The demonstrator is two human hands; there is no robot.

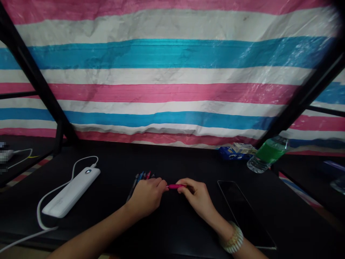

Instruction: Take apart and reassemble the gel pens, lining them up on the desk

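Note:
A pink pen [174, 186] lies level between my two hands, just above the black table. My left hand [148, 194] is closed around its left end, and the fingers cover that part. With thumb and fingertips, my right hand [196, 196] pinches the pen's right end. Several pens [140, 177], dark, blue and pink, lie in a bunch behind and beside my left hand, which partly hides them. A beaded bracelet [234, 239] circles my right wrist.
A white power bank [71, 194] with a white cable [40, 208] rests on the left. To the right lies a dark phone [245, 212]. Behind it are a tilted-looking bottle with a green label [271, 153] and small blue packs [230, 153]. Striped sheeting [172, 90] hangs behind the black table [115, 158].

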